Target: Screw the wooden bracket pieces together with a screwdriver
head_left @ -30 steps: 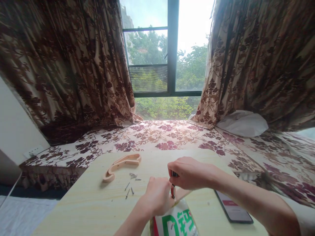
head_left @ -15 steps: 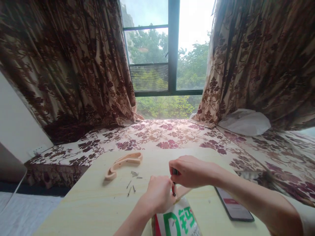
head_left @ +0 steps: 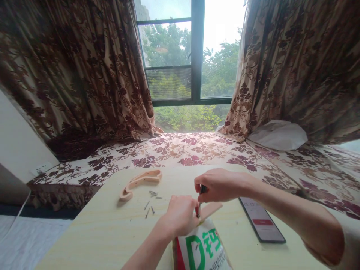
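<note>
My right hand is wrapped round the dark handle of a screwdriver, its shaft pointing down. My left hand is closed at the screwdriver's tip, gripping a light wooden piece that sticks out to the right. Whether a screw sits under the tip is hidden by the left fingers. Just below them lies a white bag with green lettering and a red edge. Left of my hands are several loose screws and a curved wooden piece with small holes.
A phone with a lit screen lies beneath my right forearm on the pale wooden table. Beyond the table is a flower-patterned covered ledge, with a white plastic bag on it at the right.
My right hand has shifted its hold on the screwdriver, with the wrist turned and slightly raised. More of the wooden piece and the phone shows. The whole view has shifted slightly.
</note>
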`<act>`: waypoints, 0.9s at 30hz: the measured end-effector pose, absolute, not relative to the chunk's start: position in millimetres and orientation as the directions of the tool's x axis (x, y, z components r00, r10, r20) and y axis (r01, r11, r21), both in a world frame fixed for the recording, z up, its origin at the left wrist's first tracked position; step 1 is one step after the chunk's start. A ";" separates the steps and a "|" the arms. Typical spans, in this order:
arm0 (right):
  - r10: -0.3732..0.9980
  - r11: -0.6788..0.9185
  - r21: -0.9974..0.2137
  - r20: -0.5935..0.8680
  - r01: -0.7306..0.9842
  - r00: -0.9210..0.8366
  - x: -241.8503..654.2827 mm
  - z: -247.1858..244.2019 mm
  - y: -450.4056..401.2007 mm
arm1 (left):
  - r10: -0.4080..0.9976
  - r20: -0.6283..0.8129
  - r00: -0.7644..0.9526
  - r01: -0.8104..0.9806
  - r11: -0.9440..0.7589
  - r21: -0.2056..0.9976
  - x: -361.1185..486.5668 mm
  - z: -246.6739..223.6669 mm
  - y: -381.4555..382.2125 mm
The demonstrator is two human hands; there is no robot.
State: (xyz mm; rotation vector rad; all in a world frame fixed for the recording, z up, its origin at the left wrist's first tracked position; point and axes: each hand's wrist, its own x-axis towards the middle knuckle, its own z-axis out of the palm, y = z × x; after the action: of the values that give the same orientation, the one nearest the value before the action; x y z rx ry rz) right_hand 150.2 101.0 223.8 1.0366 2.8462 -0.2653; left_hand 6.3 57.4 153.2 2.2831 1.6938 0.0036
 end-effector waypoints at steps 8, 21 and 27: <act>0.651 0.745 -0.094 -0.112 0.661 -0.750 148.0 219.3 99.8 | 0.945 -0.101 0.312 0.933 -0.285 0.222 6.8 154.2 55.2; 0.621 0.772 -0.103 -0.082 0.627 -0.779 149.5 214.1 95.7 | 0.945 0.232 0.230 0.954 -0.266 0.138 -20.6 129.9 24.4; 0.626 0.777 -0.082 -0.008 0.624 -0.780 150.9 206.9 96.3 | 0.678 0.599 0.427 0.886 -0.446 -0.127 -18.4 108.6 -8.6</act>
State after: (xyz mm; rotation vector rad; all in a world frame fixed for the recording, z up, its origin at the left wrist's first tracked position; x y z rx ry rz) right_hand 150.9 96.3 206.9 1.0477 2.9795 -0.1262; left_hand -18.4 -8.6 108.6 2.9939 1.7583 0.8770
